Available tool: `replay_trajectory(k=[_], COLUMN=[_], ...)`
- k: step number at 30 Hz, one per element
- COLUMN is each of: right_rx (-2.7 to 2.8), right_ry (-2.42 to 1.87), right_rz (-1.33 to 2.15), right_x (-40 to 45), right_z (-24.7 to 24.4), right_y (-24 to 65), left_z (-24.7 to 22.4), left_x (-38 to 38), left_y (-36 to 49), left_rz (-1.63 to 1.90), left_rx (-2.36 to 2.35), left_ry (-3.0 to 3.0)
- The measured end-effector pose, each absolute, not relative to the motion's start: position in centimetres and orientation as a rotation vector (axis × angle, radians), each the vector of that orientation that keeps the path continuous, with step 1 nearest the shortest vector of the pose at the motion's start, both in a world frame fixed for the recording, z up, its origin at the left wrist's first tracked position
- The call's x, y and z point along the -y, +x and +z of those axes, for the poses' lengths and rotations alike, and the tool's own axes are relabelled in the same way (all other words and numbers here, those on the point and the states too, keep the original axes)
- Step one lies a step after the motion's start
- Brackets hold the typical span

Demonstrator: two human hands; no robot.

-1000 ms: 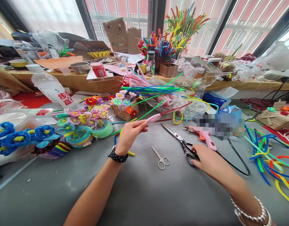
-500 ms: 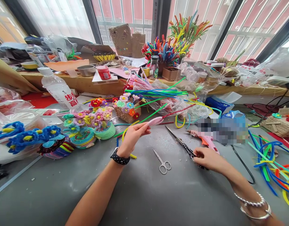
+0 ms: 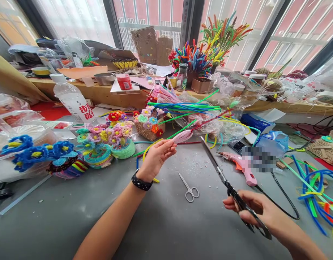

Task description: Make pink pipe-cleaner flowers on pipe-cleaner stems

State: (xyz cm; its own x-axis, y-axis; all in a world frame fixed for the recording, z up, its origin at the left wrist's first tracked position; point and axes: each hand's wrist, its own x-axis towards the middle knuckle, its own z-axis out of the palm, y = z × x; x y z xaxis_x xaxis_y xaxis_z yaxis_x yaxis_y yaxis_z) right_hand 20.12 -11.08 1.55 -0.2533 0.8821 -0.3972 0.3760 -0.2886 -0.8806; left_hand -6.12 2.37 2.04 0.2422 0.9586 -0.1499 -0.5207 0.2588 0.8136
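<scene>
Grey tabletop (image 3: 166, 231) below; left hand (image 3: 155, 157) pinches a fuzzy pale-pink bundle (image 3: 183, 136), right hand (image 3: 266, 209) loosely grips black-handled metal scissors (image 3: 220, 173), best steadied.

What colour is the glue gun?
It's pink with an orange trigger, seen best in the head view.

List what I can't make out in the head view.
All in the head view:
Pink fuzzy loops: near end hidden by the left hand.
Black-handled scissors: which right hand fingers pass through the handles, hidden by grip and blur.
Dark item by the pink glue gun: partly under a pixelated patch.
Black object: cut off by left edge.
</scene>
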Motion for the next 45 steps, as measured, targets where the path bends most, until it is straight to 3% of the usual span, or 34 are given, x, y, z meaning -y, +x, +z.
replay_trajectory(k=[16,45], right_rx=[1.406,1.257], right_ry=[-1.391,-1.243], right_rz=[1.674,1.72], right_x=[11.6,10.4], right_z=[0.3,0.0], right_y=[16.5,12.3], left_z=[2.5,2.0], left_x=[-1.9,-0.8], left_y=[-5.5,-4.6], left_rz=[1.223,1.013], left_rx=[-0.716,-0.807], left_ry=[0.697,1.024])
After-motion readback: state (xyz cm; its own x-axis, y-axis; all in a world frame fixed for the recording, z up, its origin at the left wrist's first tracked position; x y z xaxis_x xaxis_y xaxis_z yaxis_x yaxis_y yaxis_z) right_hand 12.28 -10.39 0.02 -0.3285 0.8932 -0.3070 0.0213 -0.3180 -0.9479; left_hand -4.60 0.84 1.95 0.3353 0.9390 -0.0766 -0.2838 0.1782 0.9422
